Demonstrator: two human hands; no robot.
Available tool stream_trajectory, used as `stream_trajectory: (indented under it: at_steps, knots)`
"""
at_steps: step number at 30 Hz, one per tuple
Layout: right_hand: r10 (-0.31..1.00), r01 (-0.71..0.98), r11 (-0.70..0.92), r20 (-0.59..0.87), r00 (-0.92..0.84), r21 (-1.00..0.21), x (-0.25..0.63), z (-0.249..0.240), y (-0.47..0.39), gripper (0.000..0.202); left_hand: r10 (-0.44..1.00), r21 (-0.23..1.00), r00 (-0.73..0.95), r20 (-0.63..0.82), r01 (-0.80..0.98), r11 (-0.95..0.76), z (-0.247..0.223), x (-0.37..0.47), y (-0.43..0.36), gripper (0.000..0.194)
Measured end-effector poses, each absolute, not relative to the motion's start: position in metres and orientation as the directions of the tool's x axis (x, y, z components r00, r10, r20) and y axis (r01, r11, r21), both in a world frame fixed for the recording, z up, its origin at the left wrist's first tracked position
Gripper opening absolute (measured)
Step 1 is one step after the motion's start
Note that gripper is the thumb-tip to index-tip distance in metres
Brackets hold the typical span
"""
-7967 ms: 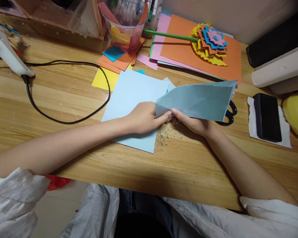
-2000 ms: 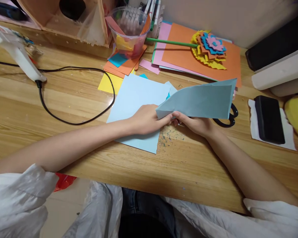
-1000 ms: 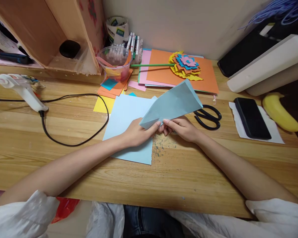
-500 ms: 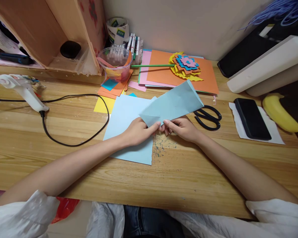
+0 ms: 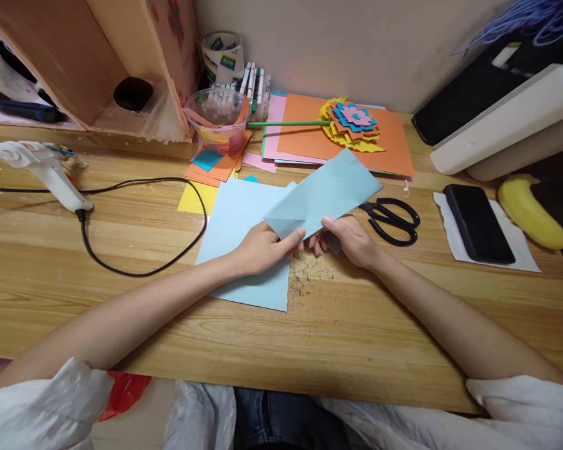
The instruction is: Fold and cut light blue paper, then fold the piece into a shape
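Observation:
A folded light blue paper (image 5: 326, 194) is held up above the table, slanting up to the right. My left hand (image 5: 267, 249) pinches its lower left edge, thumb on top. My right hand (image 5: 349, 239) grips the lower edge farther right, its thumb on the paper and the other fingers beneath. A flap of the paper shows below the right fingers. Under my left hand lies a larger light blue sheet (image 5: 258, 290), flat on the table. Black-handled scissors (image 5: 394, 220) rest just right of the held paper, their blades mostly hidden.
A white glue gun (image 5: 51, 175) with a looping black cable lies left. Behind are a plastic cup (image 5: 218, 122), coloured sheets (image 5: 300, 137) and a paper flower (image 5: 354, 119). At right are a phone (image 5: 479, 224) and a banana (image 5: 532, 211).
My right hand has slid slightly right and up along the paper's edge, its thumb now farther from my left thumb. The paper's right end has tilted, and a flap now shows beneath.

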State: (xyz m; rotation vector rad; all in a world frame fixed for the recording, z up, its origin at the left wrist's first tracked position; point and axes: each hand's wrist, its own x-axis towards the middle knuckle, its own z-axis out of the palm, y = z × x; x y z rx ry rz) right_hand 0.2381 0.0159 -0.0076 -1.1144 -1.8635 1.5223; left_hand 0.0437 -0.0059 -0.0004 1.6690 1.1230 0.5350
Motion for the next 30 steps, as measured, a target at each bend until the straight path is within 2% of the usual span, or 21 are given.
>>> stream_trajectory:
  at_steps: [7, 13, 22, 30]
  knots:
    - [0.833, 0.329, 0.086, -0.114, -0.542, -0.94, 0.2369, -0.005, 0.0152, 0.052, 0.87, 0.915, 0.465, -0.166, 0.401, -0.04, -0.0005, 0.0439, -0.0064, 0.043]
    - [0.846, 0.419, 0.124, -0.126, -0.519, -0.899, 0.2369, -0.0078, 0.0134, 0.041, 0.868, 0.915, 0.474, -0.148, 0.399, -0.062, -0.0016, 0.0437, -0.0063, 0.043]
    - [0.836, 0.453, 0.159, -0.125, -0.535, -0.877, 0.2363, -0.0082, 0.0134, 0.039, 0.848, 0.829, 0.53, -0.003, 0.475, -0.294, -0.0081, 0.043, -0.0068, 0.033]
    - [0.839, 0.471, 0.17, -0.123, -0.529, -0.865, 0.2353, -0.0083, 0.0134, 0.04, 0.839, 0.763, 0.544, -0.019, 0.549, -0.34, -0.005, 0.0421, -0.0077, 0.033]
